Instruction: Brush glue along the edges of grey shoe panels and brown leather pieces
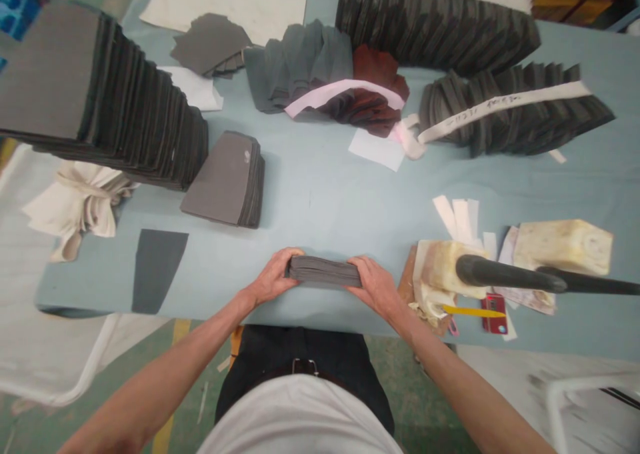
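Observation:
Between my two hands, near the table's front edge, is a small stack of dark grey fabric pieces (pixel 325 271), seen edge-on with its layers together. My left hand (pixel 277 277) is closed round the stack's left end. At the right end my right hand (pixel 374 283) grips it, thumb toward me and fingers on the far side. To the left lies a single dark grey fabric piece (pixel 159 271), flat and tapered. Beyond it sits a squared pile of similar grey pieces (pixel 225 181) with a small pale mark on top.
A tall pile of dark pieces (pixel 145 101) stands at the left. Strip-tied bundles (pixel 510 111) and a grey and maroon bundle (pixel 320 67) lie at the back. To the right are two yellowish blocks with black handles (pixel 510 272), a yellow tool (pixel 475 312) and a red card (pixel 495 314).

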The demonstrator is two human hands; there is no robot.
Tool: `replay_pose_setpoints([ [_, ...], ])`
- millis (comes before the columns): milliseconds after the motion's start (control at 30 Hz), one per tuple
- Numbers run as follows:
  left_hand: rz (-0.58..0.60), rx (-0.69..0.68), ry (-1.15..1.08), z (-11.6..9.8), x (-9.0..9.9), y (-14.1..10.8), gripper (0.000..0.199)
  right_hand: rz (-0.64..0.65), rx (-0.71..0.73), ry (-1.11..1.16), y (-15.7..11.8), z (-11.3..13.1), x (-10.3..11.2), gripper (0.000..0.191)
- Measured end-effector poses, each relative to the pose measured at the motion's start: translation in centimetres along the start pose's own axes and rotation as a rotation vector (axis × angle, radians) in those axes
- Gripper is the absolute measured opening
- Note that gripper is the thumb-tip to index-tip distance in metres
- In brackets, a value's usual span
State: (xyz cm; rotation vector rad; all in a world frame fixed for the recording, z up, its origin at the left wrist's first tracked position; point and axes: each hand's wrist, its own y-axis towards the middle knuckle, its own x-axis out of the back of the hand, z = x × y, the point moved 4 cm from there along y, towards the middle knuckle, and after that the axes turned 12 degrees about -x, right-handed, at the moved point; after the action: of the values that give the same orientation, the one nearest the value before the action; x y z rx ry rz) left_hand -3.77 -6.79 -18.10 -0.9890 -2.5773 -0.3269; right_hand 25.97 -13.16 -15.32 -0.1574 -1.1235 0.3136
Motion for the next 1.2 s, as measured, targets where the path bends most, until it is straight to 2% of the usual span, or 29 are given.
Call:
replay_pose_setpoints([
  [233, 0.024, -0.036, 0.031, -0.4, -0.2, -1.1, 0.05, -0.007, -0.016, 0.03, -1.8, 0.6, -0.1, 0.058],
  [400, 0.091, -0.039, -0.009, -0.5, -0.4, -1.5, 0.046, 0.016, -0.063, 0.093, -2.6, 1.0, -0.5, 0.06],
  [533, 0.069, 0.017, -0.05, -0.5, -0.5, -1.5, 0.05, 0.021, -0.1, 0.207, -3.0, 0.3, -0.7, 0.059],
  [667, 0.029, 0.152, -0.109, -1.9, -0.6, -1.9, 0.052, -0.025, -0.225, 0.36, -3.6, -1.3, -0.9, 0.047],
  [767, -0.01, 0.308, -0.166, -3.1, -0.5, -2.7, 0.057, -0.082, -0.358, 0.48, -3.9, -1.6, -1.8, 0.054],
  [867, -0.05, 0.446, -0.242, -3.7, -0.1, -3.9, 0.063, -0.126, -0.468, 0.588, -3.8, -0.8, -3.5, 0.063],
  [1033, -0.133, 0.63, -0.262, -3.1, 0.5, -5.8, 0.069, -0.112, -0.605, 0.668, -2.9, 1.0, -6.5, 0.07],
  [1200, -0.22, 0.711, -0.151, -3.2, 0.3, -6.3, 0.066, -0.175, -0.682, 0.656, -2.9, 2.0, -6.9, 0.069],
])
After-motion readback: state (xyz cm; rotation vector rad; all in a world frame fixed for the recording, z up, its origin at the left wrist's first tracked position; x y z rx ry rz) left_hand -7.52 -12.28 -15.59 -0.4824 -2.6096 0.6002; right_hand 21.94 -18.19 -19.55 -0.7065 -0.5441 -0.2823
